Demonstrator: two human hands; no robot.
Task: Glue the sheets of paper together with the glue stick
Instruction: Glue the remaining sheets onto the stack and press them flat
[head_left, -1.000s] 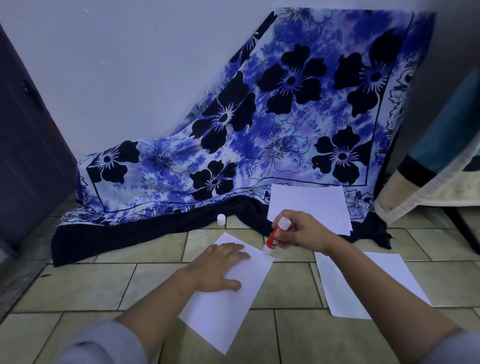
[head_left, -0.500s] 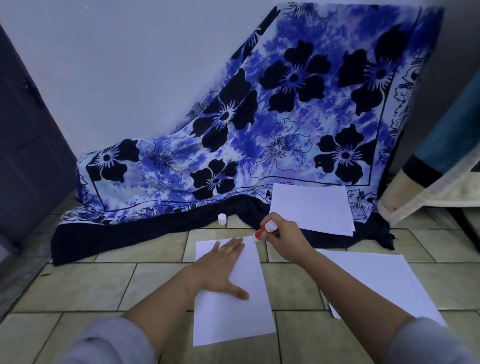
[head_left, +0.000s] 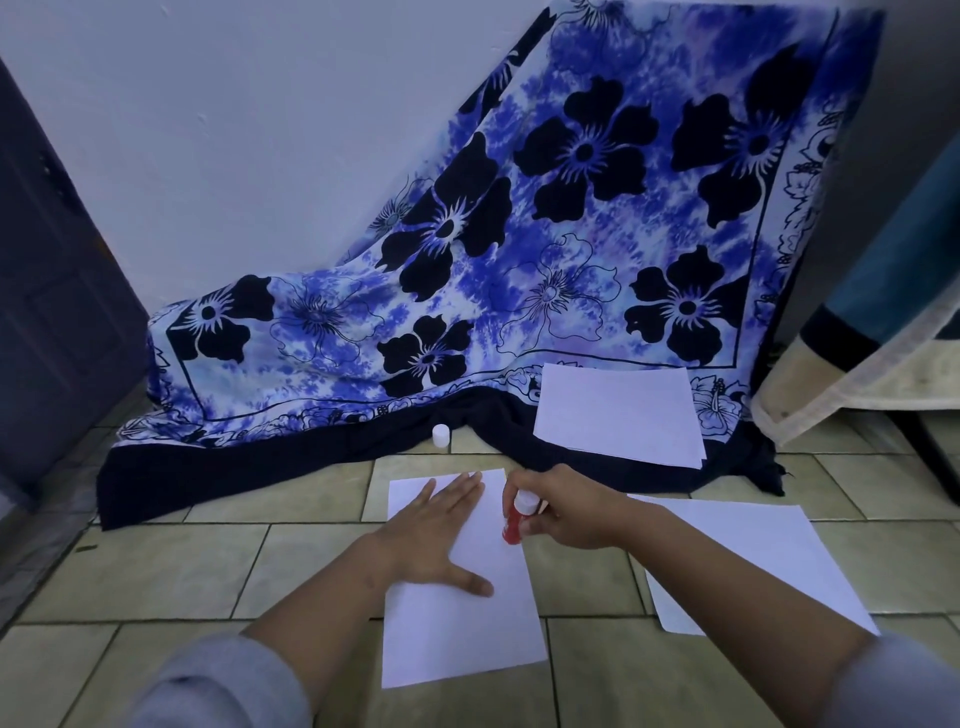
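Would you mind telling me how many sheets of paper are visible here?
3, though stacked sheets may hide beneath: one under the left hand, sheet; one on the floor at right; one on the floral cloth's dark hem.

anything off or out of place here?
Only minor: the glue cap stands apart at the edge of the floral cloth, and one sheet lies on that cloth, not the tiles. No spills or damage visible.
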